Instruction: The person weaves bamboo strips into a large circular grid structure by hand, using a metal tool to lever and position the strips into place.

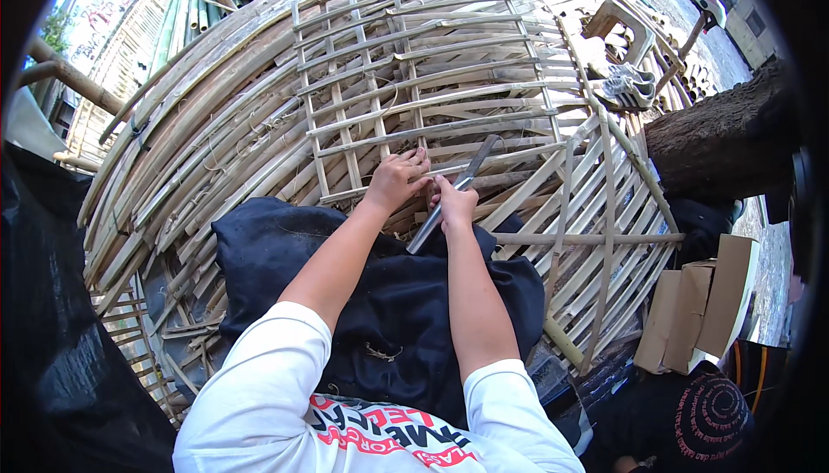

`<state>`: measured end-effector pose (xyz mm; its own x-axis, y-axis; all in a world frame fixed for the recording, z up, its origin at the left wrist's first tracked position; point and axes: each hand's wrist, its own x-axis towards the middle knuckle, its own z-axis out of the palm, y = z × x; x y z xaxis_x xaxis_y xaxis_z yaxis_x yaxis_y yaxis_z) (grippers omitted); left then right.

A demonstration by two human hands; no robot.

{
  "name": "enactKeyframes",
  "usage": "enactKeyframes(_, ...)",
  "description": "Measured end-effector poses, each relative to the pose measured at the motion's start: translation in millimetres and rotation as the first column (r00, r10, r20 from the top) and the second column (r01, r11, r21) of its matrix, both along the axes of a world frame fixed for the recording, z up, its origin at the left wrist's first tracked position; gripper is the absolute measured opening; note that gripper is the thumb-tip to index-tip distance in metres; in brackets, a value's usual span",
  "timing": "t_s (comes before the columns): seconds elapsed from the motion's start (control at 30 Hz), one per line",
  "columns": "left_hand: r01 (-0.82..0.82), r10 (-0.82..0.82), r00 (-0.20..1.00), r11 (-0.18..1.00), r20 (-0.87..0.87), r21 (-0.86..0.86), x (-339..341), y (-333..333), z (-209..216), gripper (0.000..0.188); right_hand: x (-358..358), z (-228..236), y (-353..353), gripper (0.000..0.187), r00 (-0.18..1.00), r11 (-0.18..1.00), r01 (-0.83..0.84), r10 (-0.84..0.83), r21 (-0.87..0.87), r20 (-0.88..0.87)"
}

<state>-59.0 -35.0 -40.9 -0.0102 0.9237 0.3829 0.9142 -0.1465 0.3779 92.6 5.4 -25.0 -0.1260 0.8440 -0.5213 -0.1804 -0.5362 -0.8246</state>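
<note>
A bamboo lattice panel (365, 82) of crossed split slats lies ahead of me, its near edge at my hands. My left hand (396, 179) is closed at that near edge, with its fingers on a bamboo slat (345, 194). Close beside it, my right hand (456, 203) is wrapped round a long knife-like metal tool (426, 229). This tool slants from a bright, rounded near end up to a darker, flatter far end. Both hands' fingertips almost meet at the slat, and the exact grip there is partly hidden. Dark cloth (371, 300) covers my lap beneath the forearms.
Long split bamboo strips (199, 140) are piled under and left of the panel. Another slatted bamboo piece (596, 240) lies at right, near a thick log (717, 140), a shoe (629, 86) and an open cardboard box (698, 300). A person in a dark printed top (691, 421) is at lower right.
</note>
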Motion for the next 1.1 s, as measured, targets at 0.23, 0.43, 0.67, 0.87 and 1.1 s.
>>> enactKeyframes(0.23, 0.035, -0.035, 0.997, 0.999, -0.069, 0.005, -3, 0, -1, 0.037, -3, -10, 4, 0.016, 0.992, 0.989, 0.119, -0.122, 0.085, 0.022)
enactKeyframes(0.43, 0.063, -0.064, 0.992, 0.998, -0.107, -0.008, -3, 0, 3, 0.036, -5, -21, 11, 0.023, 0.978, 0.990, 0.118, -0.129, 0.077, 0.162)
enactKeyframes(0.67, 0.032, -0.031, 0.994, 0.999, -0.107, 0.013, -4, -4, 0, 0.036, -9, -18, 11, 0.023, 0.979, 0.992, 0.096, -0.109, 0.081, 0.173)
enactKeyframes(0.87, 0.051, -0.049, 0.986, 0.999, -0.158, 0.008, -1, 0, 6, 0.033, -8, -23, 13, 0.021, 0.983, 0.985, 0.126, -0.140, 0.114, 0.120)
enactKeyframes(1.1, 0.059, -0.055, 0.988, 0.998, -0.147, 0.026, -1, 1, 4, 0.034, -9, -32, 16, 0.020, 0.982, 0.982, 0.144, -0.157, 0.123, 0.103)
